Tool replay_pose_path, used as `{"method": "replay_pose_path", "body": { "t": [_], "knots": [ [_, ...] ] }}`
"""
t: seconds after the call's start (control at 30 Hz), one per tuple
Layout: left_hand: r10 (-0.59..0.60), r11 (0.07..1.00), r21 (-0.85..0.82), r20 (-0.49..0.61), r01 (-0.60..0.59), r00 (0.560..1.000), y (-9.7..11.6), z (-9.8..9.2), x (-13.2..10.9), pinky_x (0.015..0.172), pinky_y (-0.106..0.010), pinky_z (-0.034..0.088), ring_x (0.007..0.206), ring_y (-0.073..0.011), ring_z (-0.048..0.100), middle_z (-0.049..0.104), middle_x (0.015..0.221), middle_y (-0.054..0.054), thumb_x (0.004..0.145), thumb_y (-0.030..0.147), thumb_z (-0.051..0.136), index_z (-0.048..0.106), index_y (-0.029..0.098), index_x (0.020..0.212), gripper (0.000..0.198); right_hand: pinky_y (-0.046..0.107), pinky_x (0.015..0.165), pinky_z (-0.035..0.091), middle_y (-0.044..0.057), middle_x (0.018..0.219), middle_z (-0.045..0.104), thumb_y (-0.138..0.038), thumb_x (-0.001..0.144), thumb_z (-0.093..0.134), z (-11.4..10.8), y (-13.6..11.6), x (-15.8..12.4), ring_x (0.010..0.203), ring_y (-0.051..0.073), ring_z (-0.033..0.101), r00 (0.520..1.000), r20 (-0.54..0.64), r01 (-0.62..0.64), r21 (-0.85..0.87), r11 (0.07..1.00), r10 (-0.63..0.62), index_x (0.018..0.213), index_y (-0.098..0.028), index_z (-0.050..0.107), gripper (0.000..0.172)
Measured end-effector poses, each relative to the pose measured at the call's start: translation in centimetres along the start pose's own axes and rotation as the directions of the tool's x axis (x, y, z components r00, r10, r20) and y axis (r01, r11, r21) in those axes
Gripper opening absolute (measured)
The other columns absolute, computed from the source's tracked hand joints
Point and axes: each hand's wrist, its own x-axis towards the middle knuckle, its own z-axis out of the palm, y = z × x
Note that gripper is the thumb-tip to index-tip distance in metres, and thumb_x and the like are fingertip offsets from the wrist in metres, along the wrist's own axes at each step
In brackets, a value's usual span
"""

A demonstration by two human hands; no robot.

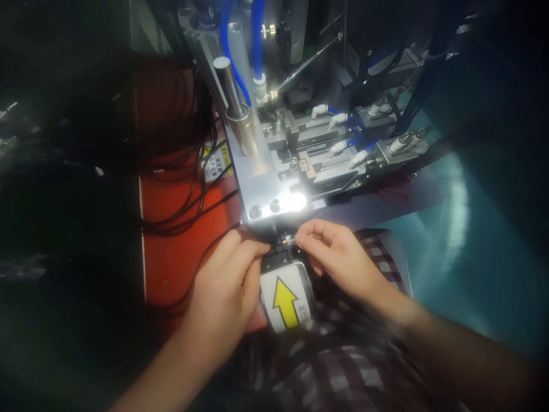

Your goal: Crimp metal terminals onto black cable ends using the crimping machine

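Pinching a small dark part (288, 241) from both sides, just under the front edge of the bright metal plate (257, 183) and directly above a black fixture block (277, 264). Long axis lying crosswise, left to right, from one set of fingertips to the other; too small to tell which end leads. Left hand (223, 280) curled nearly shut, thumb and forefinger pressed to the part's left end. Right hand (338, 257) curled likewise, fingertips nipping the right end. Below the block, a white label with a yellow arrow (286, 300) pointing away from the body, toward the machine. Off to the left, black cables (189, 189) looped over an orange-red desk (171, 257).
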Motion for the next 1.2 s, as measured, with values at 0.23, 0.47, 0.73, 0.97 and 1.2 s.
{"method": "replay_pose_path", "body": {
  "t": [0.23, 0.47, 0.73, 0.97, 1.2],
  "knots": [
    [0.004, 1.0, -0.004, -0.004, -0.004, 1.0, -0.14, 0.13, -0.08, 0.069, -0.019, 0.046, 0.077, -0.0102, 0.059, 0.059, 0.083, -0.002, 0.088, 0.003, 0.051, 0.066, 0.014, 0.091, 0.018, 0.019, 0.043, 0.03, -0.009, 0.045, 0.043, -0.029, 0.087, 0.06, 0.02, 0.13, 0.06, 0.041, 0.006, 0.039, 1.0, 0.016, 0.009, 0.026, 1.0, -0.01, 0.075, -0.016, 0.057, 0.018],
    [-0.007, 1.0, -0.001, 0.001, 0.007, 1.0, -0.1, 0.16, -0.14, 0.07, -0.02, 0.047, 0.079, -0.011, 0.06, 0.06, 0.085, -0.003, 0.088, 0.003, 0.05, 0.065, 0.016, 0.091, 0.019, 0.02, 0.043, 0.031, -0.008, 0.046, 0.044, -0.03, 0.087, 0.06, 0.04, 0.15, 0.15, 0.042, 0.007, 0.039, 1.0, 0.023, 0.007, 0.018, 1.0, -0.008, 0.075, -0.017, 0.057, 0.018],
    [0.0, 1.0, 0.018, -0.007, 0.0, 1.0, -0.08, 0.15, -0.12, 0.07, -0.021, 0.049, 0.082, -0.0125, 0.062, 0.062, 0.087, -0.003, 0.089, 0.005, 0.05, 0.065, 0.016, 0.091, 0.019, 0.021, 0.043, 0.03, -0.008, 0.047, 0.045, -0.031, 0.087, 0.059, 0.04, 0.36, -0.1, 0.043, 0.008, 0.04, 1.0, -0.006, 0.027, -0.05, 0.998, -0.028, 0.076, -0.018, 0.057, 0.017],
    [0.018, 0.999, 0.045, 0.005, -0.019, 1.0, 0.01, 0.09, -0.21, 0.067, -0.018, 0.047, 0.078, -0.0109, 0.061, 0.06, 0.086, -0.003, 0.088, 0.004, 0.05, 0.067, 0.015, 0.093, 0.021, 0.021, 0.045, 0.034, -0.007, 0.051, 0.048, -0.031, 0.087, 0.06, -0.09, 0.38, 0.13, 0.045, 0.009, 0.045, 0.999, -0.006, 0.038, -0.072, 0.997, -0.038, 0.077, -0.018, 0.058, 0.017],
    [0.023, 0.999, 0.036, -0.004, -0.023, 1.0, -0.04, 0.09, 0.09, 0.065, -0.02, 0.047, 0.073, -0.011, 0.058, 0.058, 0.08, -0.002, 0.089, 0.005, 0.05, 0.066, 0.015, 0.089, 0.019, 0.022, 0.045, 0.039, -0.006, 0.054, 0.051, -0.033, 0.084, 0.063, -0.62, 0.31, 0.03, 0.045, 0.01, 0.049, 0.997, -0.058, 0.05, -0.024, 0.998, -0.051, 0.082, -0.017, 0.062, 0.016]
  ]
}}
